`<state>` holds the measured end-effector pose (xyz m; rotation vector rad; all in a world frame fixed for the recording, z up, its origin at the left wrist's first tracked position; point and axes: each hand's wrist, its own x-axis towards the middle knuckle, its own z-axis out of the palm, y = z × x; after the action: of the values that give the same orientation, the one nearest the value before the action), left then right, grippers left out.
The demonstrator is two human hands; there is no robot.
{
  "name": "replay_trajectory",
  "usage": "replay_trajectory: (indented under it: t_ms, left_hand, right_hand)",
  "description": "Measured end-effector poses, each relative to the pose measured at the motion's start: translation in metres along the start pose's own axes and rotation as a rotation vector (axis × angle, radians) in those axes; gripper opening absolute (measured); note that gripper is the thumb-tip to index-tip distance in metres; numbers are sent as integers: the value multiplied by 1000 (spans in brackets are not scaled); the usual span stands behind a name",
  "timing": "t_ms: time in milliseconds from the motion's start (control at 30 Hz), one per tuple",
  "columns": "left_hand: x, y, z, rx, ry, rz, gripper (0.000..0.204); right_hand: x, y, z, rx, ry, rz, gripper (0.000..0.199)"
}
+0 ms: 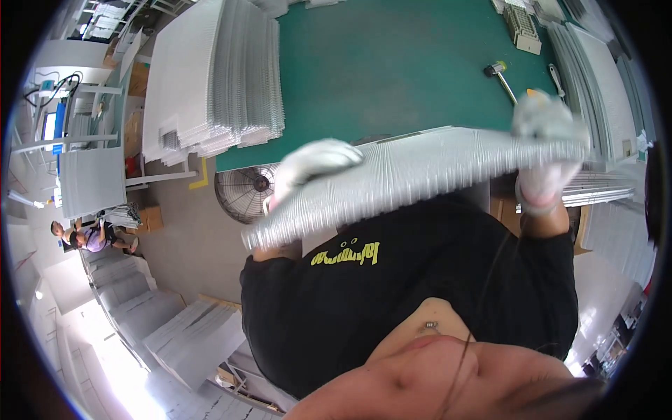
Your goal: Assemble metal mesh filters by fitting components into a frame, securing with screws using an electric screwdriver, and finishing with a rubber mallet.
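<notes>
Silvery, finely ribbed, long panel (420, 169) is held in front of the person's chest, between the body and the near edge of a green, flat-topped worktable (378, 63); it slants, its left end nearer the body than its right, and whether it touches the table I cannot tell; the white-gloved left hand (318, 161) is clamped on the panel's far edge toward its left end, fingers bent over the ribs, thumb hidden; the white-gloved right hand (547, 129), blurred, is clasped around the panel near its right end; the two hands are well apart; on the table's left side stands a tall, silvery-white stack of ribbed panels (241, 70); toward the right lie a mallet with a black-and-yellow head and metal shaft (498, 68), a slim, white-handled tool (556, 80) and, farther back, a beige, ridged, oblong block (521, 29); beyond the right hand lean pale, flat, upright sheets (595, 91); a round, dark, wire-caged fan (241, 192) is below the table's left corner; the person wears a black, short-sleeved shirt (420, 273) with yellow lettering; far to the left, two co-workers (94, 238) are near a brown cardboard box (150, 219)
</notes>
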<state>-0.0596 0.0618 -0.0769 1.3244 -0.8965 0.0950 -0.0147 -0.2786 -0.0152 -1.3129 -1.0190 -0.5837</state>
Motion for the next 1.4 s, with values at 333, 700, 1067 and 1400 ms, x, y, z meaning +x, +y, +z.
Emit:
replay_trajectory:
  t_ms: [333,700,1067,1400]
  left_hand:
    - [49,-10,8,272,696,88,42]
    - [64,26,2,737,755,-49,28]
    - [75,20,-2,523,813,8,22]
    - [66,9,-17,248,395,132,44]
  right_hand:
    - [13,55,0,-148,485,365,12]
    - [19,46,-7,-294,350,466,10]
    - [34,34,1,132,197,350,34]
    - [37,30,10,-190,279,406,53]
